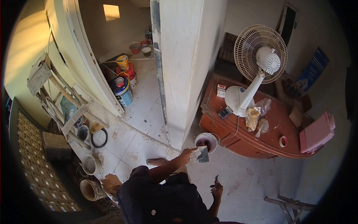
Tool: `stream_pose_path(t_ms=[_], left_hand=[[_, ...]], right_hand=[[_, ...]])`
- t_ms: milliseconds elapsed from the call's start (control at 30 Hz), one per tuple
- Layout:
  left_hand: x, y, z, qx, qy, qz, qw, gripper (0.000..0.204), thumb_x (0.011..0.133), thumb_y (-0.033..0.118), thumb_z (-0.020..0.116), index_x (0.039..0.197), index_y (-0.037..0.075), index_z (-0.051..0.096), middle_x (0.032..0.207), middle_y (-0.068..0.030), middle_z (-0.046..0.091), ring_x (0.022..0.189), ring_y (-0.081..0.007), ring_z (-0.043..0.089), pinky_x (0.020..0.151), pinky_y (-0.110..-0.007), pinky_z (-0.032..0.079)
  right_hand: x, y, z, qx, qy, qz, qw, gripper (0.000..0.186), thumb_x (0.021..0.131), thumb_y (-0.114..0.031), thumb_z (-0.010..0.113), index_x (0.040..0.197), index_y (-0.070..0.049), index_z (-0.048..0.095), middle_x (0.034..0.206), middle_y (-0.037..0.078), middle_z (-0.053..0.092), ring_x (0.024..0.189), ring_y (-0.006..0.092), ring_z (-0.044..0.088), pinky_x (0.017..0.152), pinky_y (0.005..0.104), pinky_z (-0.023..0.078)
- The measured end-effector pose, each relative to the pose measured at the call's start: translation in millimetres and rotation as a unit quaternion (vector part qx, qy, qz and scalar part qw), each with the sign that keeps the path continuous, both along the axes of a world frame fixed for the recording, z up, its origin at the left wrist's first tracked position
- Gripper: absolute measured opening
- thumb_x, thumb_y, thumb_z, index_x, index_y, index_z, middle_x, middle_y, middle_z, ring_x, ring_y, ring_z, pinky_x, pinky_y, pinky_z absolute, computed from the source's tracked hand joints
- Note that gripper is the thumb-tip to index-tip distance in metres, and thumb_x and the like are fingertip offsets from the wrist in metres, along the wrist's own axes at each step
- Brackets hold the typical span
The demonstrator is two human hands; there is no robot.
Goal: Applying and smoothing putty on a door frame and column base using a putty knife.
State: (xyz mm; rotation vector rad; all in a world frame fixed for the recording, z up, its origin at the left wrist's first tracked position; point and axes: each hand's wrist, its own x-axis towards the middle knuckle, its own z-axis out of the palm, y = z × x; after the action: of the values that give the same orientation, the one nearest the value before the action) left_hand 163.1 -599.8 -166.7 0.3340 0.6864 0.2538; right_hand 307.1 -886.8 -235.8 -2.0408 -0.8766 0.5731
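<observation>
My left hand is closed round the edge of a flat, whitish plate with a dark grey patch at its far corner. It reaches out in front of me, just short of a pale bucket that stands near the foot of the wall's end. Something dark and reddish shows inside the bucket. Lower on the right, my right hand grips a small, narrow hand tool pointing upward. That tool looks like a putty knife, but its blade is too small to make out surely.
A white wall end stands ahead. On the right, a reddish-brown desk carries a fan, plastic bags, a tape roll and a pink case. A wooden ladder, paint buckets and a pot stand left.
</observation>
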Motion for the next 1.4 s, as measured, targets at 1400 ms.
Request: stream_pose_path(t_ms=[1400], left_hand=[[-82, -490, 50, 0.062, 0.101, 0.372, 0.920, 0.023, 0.081, 0.021, 0.064, 0.093, 0.002, 0.057, 0.081, -0.0065, 0.063, 0.066, -0.0205, 0.063, 0.057, -0.034, 0.052]], right_hand=[[13, -227, 98, 0.093, 0.464, 0.204, 0.857, 0.049, 0.087, -0.043, 0.050, 0.119, -0.006, 0.053, 0.069, -0.010, 0.038, 0.058, 0.0021, 0.030, 0.048, 0.0195, 0.025]])
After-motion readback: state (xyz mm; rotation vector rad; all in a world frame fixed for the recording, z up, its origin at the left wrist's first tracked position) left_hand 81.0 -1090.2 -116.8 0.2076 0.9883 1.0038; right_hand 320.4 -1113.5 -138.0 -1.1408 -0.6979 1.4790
